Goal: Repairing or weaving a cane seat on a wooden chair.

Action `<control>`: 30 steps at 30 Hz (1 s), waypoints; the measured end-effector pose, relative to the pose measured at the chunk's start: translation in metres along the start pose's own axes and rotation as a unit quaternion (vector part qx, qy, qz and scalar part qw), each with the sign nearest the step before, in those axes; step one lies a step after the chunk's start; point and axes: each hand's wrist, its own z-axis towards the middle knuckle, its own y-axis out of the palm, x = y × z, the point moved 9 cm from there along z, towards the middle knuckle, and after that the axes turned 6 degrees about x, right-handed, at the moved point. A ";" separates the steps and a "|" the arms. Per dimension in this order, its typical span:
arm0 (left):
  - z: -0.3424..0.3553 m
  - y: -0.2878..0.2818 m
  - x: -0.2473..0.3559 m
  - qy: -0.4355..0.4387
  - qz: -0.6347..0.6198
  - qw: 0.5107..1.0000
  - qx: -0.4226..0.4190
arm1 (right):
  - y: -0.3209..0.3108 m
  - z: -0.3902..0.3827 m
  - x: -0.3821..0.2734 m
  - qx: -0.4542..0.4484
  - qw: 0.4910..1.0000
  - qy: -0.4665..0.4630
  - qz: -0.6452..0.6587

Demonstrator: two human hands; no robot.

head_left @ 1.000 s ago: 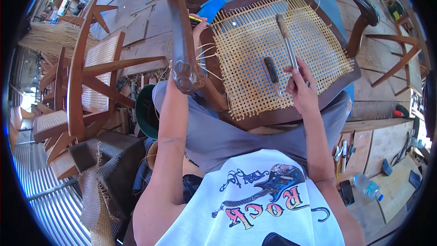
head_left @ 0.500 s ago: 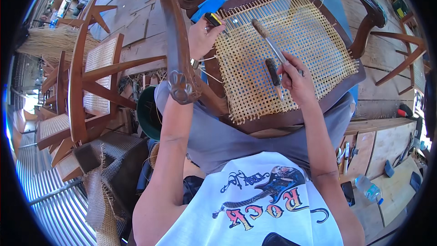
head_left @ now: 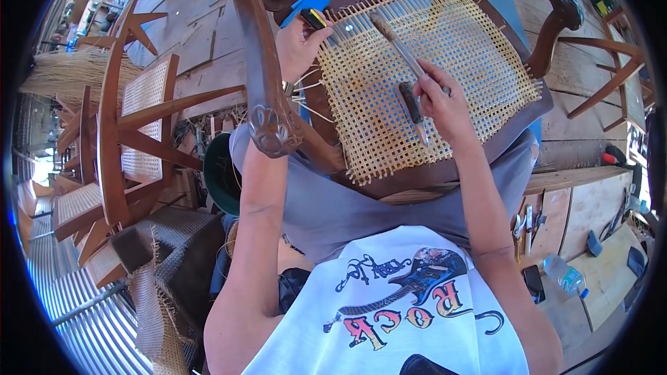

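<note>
A woven cane seat panel (head_left: 445,62) covers the dark wooden frame of an armchair (head_left: 258,48) in front of me. At the panel's far-left edge, my left hand (head_left: 297,48) is closed around a short black-and-yellow tool handle (head_left: 314,19); its working end is hard to make out. My right hand (head_left: 445,101), over the middle of the panel, grips a metal-shafted tool (head_left: 399,47) with a rough brown end pointing away to the left. Beneath that hand, a dark-handled knife (head_left: 409,101) rests on the weave, blade toward me.
A blue cloth (head_left: 313,1) lies beyond my left hand. Loose cane strands stick out at the panel's edges. Wooden chairs with cane seats (head_left: 142,114) stand at left. On the boards at right lie hand tools, a phone (head_left: 533,283) and a plastic bottle (head_left: 564,275).
The view has shifted slightly, moving the scene a little left. Both hands keep their tools. My right hand's fingers have moved a little on the shaft.
</note>
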 end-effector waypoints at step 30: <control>-0.003 -0.015 -0.005 0.004 -0.007 1.000 0.010 | -0.007 0.002 -0.014 0.047 0.999 -0.015 0.008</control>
